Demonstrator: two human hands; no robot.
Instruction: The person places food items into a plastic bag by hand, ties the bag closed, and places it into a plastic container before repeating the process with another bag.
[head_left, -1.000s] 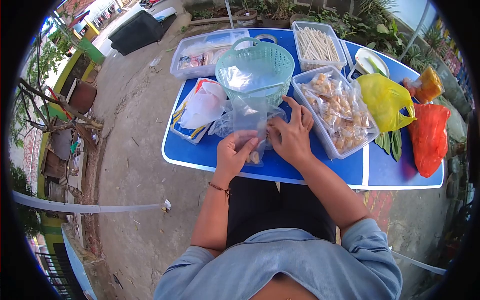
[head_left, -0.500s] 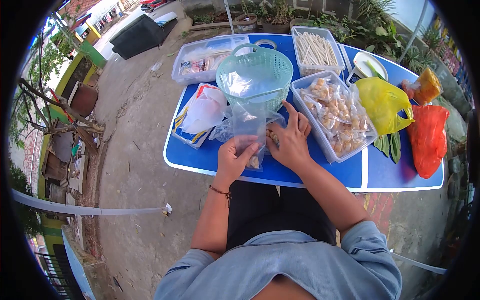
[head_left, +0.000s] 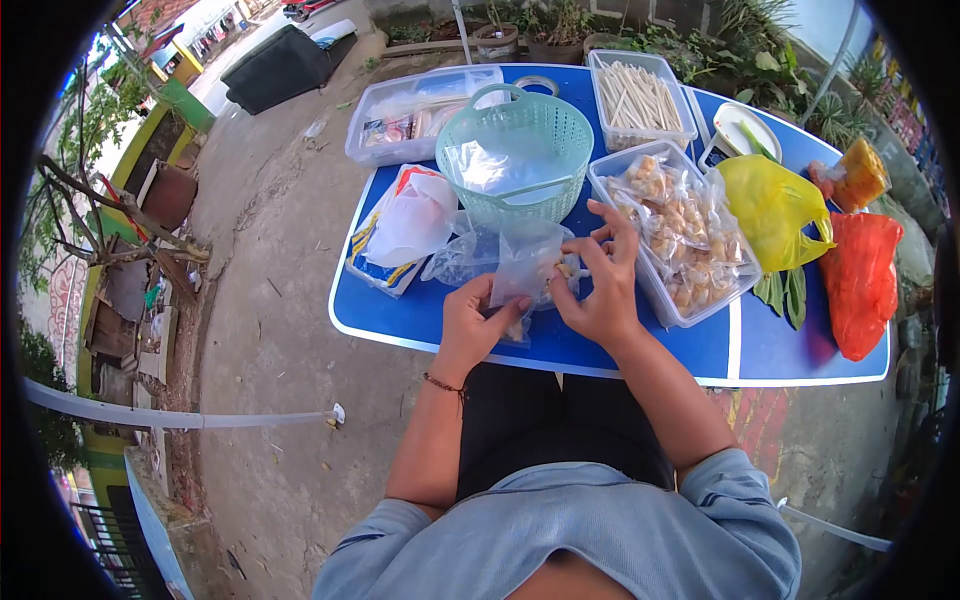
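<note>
My left hand [head_left: 472, 325] pinches a small clear plastic bag [head_left: 522, 262] between thumb and fingers near the table's front edge. A few pale tan pieces show at the bag's lower end. At the bag's upper right side, my right hand [head_left: 608, 300] has thumb and forefinger closed around a small tan food piece [head_left: 557, 270], partly hidden by the fingers. Behind both hands lies a larger crumpled clear bag [head_left: 455, 262], with some pale pieces visible beside my right fingers. To the right stands a clear plastic tub [head_left: 668, 318] filled with small knotted bags of tan pieces [head_left: 690, 235].
A mint-green basket [head_left: 560, 190] holding clear plastic sheets stands behind my hands on the blue table [head_left: 385, 315]. Around it are a lidded box [head_left: 385, 150], a white bag [head_left: 410, 215], a tub of pale sticks [head_left: 640, 100], a yellow bag [head_left: 765, 205] and a red bag [head_left: 860, 285].
The small bag's upper part has tilted right, toward my right hand. My right hand has lifted from the larger bag to the small bag's mouth, its fingers now pinched around a piece.
</note>
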